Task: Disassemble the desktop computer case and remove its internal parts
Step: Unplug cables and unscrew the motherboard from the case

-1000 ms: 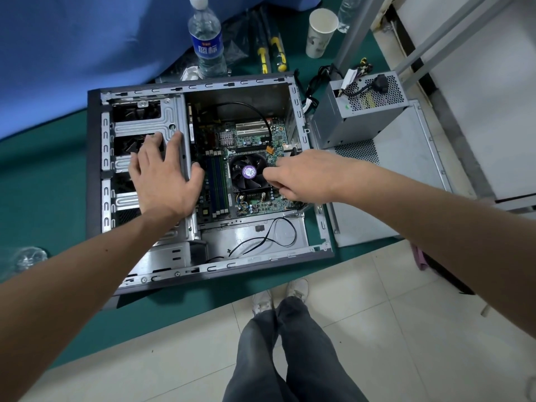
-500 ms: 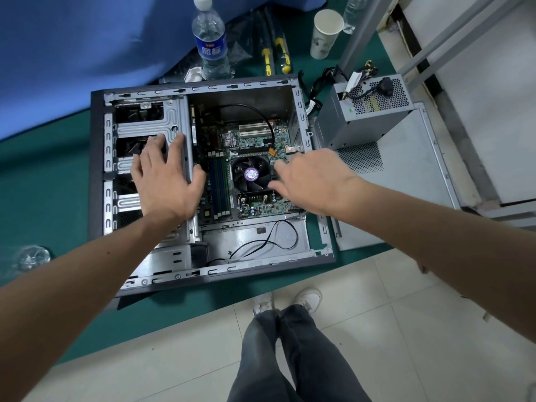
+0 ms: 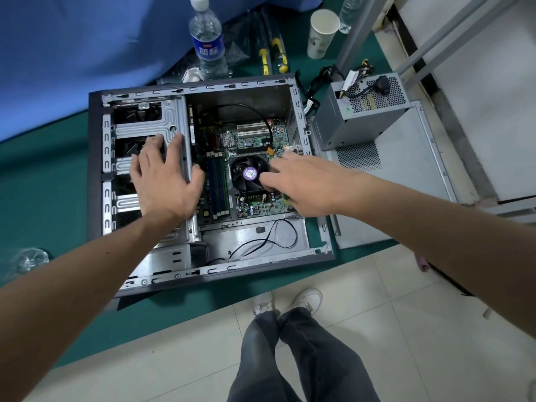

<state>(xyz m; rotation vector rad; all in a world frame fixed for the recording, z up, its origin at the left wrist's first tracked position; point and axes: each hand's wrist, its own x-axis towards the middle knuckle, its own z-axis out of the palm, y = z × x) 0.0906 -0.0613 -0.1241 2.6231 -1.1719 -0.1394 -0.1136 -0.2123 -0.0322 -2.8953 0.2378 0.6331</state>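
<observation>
where the right hand (image 3: pixel 301 181) lies, motherboard (image 3: pixel 252 140) hidden.

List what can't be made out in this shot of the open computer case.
Head view only:
- Motherboard corner under the right hand: hidden by it.
- Right fingers by the CPU fan: contact unclear.
- Drive cage under the left hand: covered.
- Water bottle label: too small.
- Clear object, left edge: blurred.

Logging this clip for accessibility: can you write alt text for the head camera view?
Seen from above, an open computer case lies on a green mat; the left hand rests flat on its metal drive cage while the right hand reaches onto the motherboard beside the CPU fan. A removed power supply sits to the right.
</observation>
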